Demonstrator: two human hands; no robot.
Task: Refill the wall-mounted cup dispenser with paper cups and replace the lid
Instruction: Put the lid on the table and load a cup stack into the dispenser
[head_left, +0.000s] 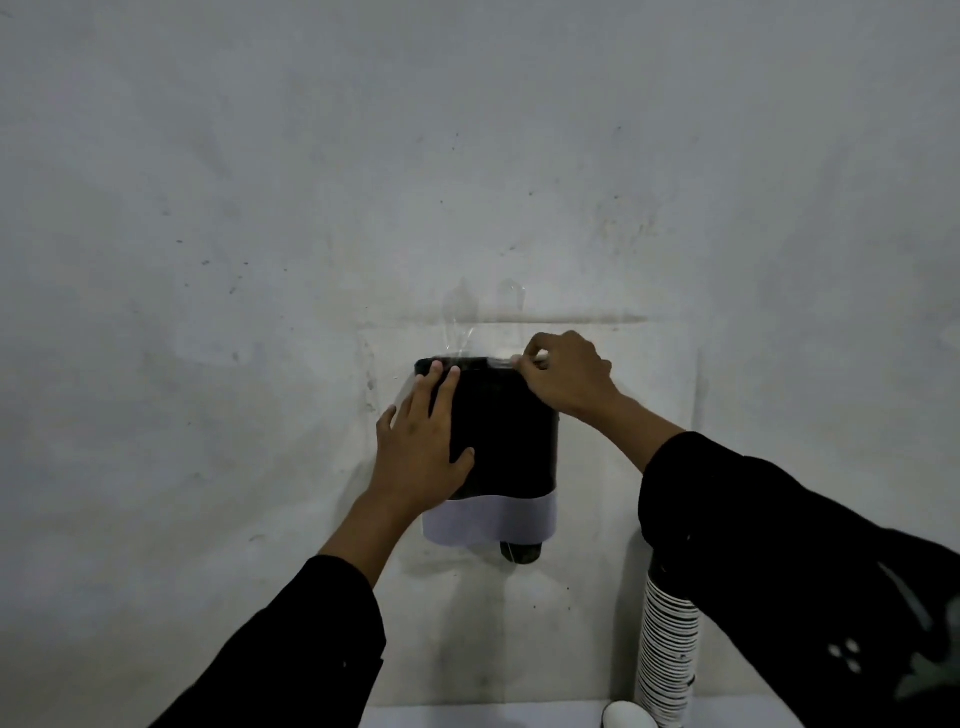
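A black cup dispenser (511, 441) hangs on the grey wall, with a pale band (493, 522) around its lower end and a dark cup bottom (521, 552) poking out below. My left hand (423, 447) lies flat against its left front, fingers spread. My right hand (563, 371) pinches the rim at the dispenser's top right corner, where a thin clear lid edge (498, 362) shows. Clear tape or plastic (460, 332) sticks up above the top. A tall stack of striped paper cups (667, 654) stands at the lower right, partly behind my right sleeve.
A white surface (467, 717) runs along the bottom edge below the dispenser. A white rounded object (626, 716) sits beside the cup stack. A paler rectangular patch (649, 395) on the wall frames the dispenser.
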